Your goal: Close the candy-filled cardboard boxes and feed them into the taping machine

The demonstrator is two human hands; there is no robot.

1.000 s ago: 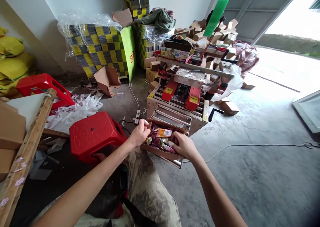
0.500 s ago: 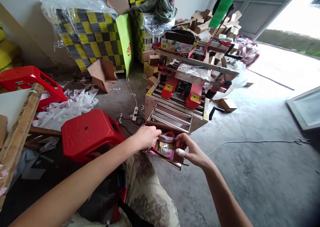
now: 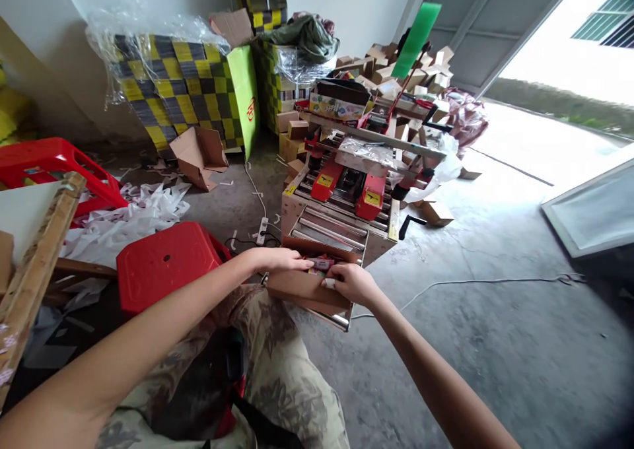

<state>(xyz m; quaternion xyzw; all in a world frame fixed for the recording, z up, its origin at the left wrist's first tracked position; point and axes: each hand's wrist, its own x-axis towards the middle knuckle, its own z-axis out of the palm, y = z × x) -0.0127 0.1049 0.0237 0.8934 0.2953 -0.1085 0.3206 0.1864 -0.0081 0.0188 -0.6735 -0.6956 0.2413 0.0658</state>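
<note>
A small cardboard box (image 3: 303, 292) rests on the metal rollers in front of me, its top open. Colourful snack packets (image 3: 323, 263) lie inside, mostly covered by my hands and the near panel. My left hand (image 3: 281, 260) reaches over the box's left end, fingers stretched out flat onto the packets. At the right end, my right hand (image 3: 351, 282) has its fingers curled in over the near panel, the thumb against its outer face. White tape wraps that thumb. The fingertips inside the box are partly hidden.
Beyond the rollers stands a carton-sealing machine (image 3: 347, 185) with red side guides and a green strip. A red stool (image 3: 166, 264) is at my left. Stacked yellow-and-black cartons (image 3: 183, 86) line the wall. A cable (image 3: 475, 281) crosses the floor.
The box's near panel now stands up and hides most of the packets. My left hand has flattened out, and my right hand has closed on the panel. The view has shifted slightly.
</note>
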